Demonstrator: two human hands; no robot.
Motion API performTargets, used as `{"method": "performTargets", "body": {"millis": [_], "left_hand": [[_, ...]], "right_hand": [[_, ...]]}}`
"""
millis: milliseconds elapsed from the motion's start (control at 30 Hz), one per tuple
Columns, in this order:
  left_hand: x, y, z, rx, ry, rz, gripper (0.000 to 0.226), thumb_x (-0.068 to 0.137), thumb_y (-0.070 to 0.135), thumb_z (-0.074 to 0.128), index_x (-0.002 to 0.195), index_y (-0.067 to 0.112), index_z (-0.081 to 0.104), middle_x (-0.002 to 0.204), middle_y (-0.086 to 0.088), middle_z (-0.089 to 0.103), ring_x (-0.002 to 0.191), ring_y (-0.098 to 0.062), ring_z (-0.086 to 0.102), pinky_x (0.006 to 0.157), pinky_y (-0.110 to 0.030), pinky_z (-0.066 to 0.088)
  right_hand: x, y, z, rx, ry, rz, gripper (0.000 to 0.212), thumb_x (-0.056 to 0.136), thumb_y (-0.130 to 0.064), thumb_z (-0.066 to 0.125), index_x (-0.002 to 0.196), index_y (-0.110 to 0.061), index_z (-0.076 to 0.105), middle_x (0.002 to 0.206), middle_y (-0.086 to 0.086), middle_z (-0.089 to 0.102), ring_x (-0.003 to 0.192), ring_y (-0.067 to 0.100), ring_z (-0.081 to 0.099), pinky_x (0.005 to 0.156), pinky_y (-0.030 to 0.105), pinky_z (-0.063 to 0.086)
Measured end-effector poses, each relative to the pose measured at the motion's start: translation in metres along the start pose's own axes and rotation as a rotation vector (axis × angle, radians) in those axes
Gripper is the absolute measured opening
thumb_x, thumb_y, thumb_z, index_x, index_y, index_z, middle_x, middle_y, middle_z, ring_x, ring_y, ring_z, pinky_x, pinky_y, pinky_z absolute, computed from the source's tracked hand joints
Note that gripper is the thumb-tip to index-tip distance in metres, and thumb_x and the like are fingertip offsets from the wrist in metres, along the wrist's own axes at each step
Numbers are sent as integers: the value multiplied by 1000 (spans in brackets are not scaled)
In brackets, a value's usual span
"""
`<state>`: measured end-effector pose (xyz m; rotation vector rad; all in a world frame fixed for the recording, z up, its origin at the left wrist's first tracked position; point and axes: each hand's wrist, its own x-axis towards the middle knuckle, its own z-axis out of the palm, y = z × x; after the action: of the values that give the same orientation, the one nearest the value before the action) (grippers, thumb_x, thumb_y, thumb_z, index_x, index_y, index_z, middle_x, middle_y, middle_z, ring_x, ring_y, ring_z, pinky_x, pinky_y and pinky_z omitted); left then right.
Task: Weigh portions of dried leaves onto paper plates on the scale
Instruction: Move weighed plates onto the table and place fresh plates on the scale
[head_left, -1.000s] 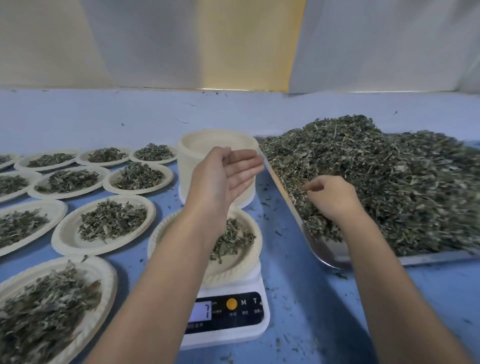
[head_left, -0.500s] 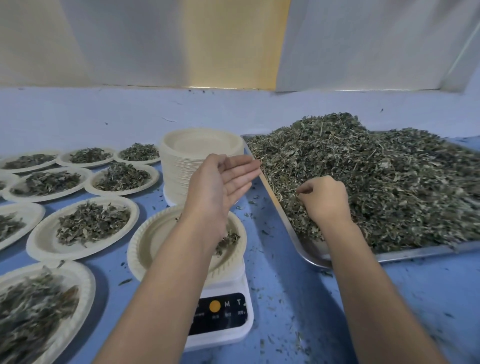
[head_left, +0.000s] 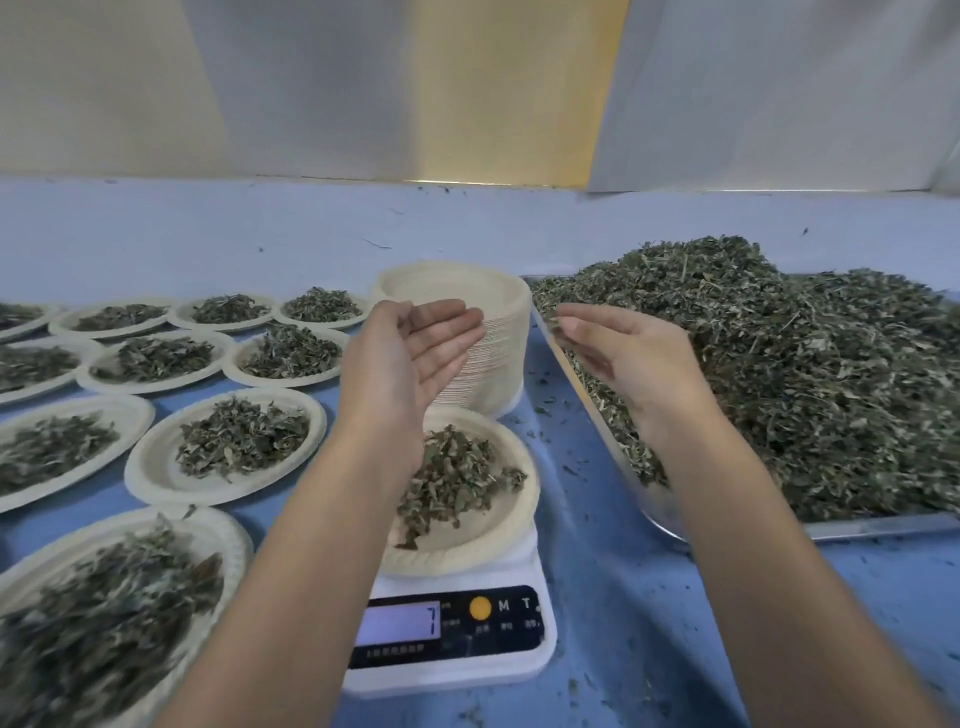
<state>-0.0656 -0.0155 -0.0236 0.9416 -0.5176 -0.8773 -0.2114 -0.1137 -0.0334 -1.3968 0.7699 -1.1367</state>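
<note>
Centrally, dried leaves (head_left: 452, 478) on weighing plate (head_left: 467, 556).

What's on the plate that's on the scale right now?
A small heap of dried leaves lies in the plate on the scale. The left forearm covers the plate's left side, so anything there is hidden.

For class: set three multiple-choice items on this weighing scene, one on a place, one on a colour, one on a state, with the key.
1. The stack of empty plates stands: A on the tray; B just behind the scale; C left of every filled plate.
2. The scale's round button is: A green; B red; C yellow-orange.
3. The left hand is: A open, palm up; B gripping a plate; C a fist.
Key: B, it rises just beyond the scale; C, the button beside the M; A, straight fingers holding nothing.
</note>
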Motion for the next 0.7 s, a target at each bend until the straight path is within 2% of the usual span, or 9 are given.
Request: {"method": "performTargets", "body": {"millis": [100, 267, 533, 600, 700], "left_hand": [[0, 9, -19, 19, 67, 36, 40, 99, 21, 30, 90, 6, 66, 87, -8, 75, 85, -17, 72, 82, -27, 54], [3, 18, -40, 21, 135, 62, 38, 98, 20, 31, 94, 5, 66, 88, -7, 75, 85, -16, 72, 85, -29, 53], [6, 21, -46, 28, 153, 70, 39, 98, 19, 31, 90, 5, 66, 85, -6, 75, 84, -16, 72, 87, -29, 53], [6, 21, -45, 25, 152, 70, 39, 98, 19, 30, 89, 5, 66, 84, -6, 75, 83, -16, 72, 88, -29, 53], [6, 20, -44, 36, 147, 71, 40, 98, 20, 30, 88, 7, 66, 82, -5, 75, 83, -15, 72, 87, -28, 52]], "right_hand": [[-11, -3, 30, -89, -135, -76, 14, 83, -6, 70, 87, -19, 74, 84, 0, 76, 81, 6, 70, 78, 15, 54], [-30, 7, 65, -259, -262, -164, 9, 80, -10, 75, 87, -16, 73, 77, 3, 74, 72, 3, 66, 73, 15, 51], [-34, 16, 70, -432, -392, -188, 6, 82, -23, 74, 86, -27, 75, 73, -18, 71, 65, -8, 62, 55, 4, 42], [-31, 16, 69, -433, -358, -187, 6, 82, -23, 74, 85, -28, 76, 77, -18, 73, 71, -7, 64, 66, 10, 46], [-28, 17, 66, -374, -291, -173, 14, 81, -14, 74, 78, -27, 75, 78, -7, 75, 79, 3, 68, 82, 24, 54]]}}
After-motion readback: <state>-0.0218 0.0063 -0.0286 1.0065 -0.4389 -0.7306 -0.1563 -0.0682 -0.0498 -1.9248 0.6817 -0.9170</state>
